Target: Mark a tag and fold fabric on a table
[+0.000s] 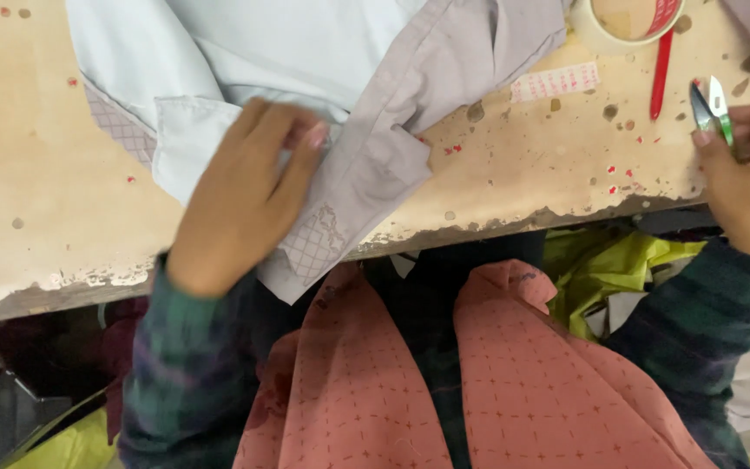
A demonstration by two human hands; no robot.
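My left hand (240, 195) lies flat on a pale blue and grey shirt (375, 148) spread over the worn beige table (54, 200), fingers pressing the fabric near a cuff with a checked lining. My right hand (748, 174) is at the table's right edge, gripping small green-handled thread snips (710, 108) with the blades pointing up and away from me. The shirt's lower corner hangs over the table's front edge.
A roll of tape (622, 22) and a red pen (660, 74) lie at the top right, with a small printed label strip (555, 82) beside them. Pink checked cloth (496, 373) covers my lap; yellow fabric (605, 269) is bunched below the table.
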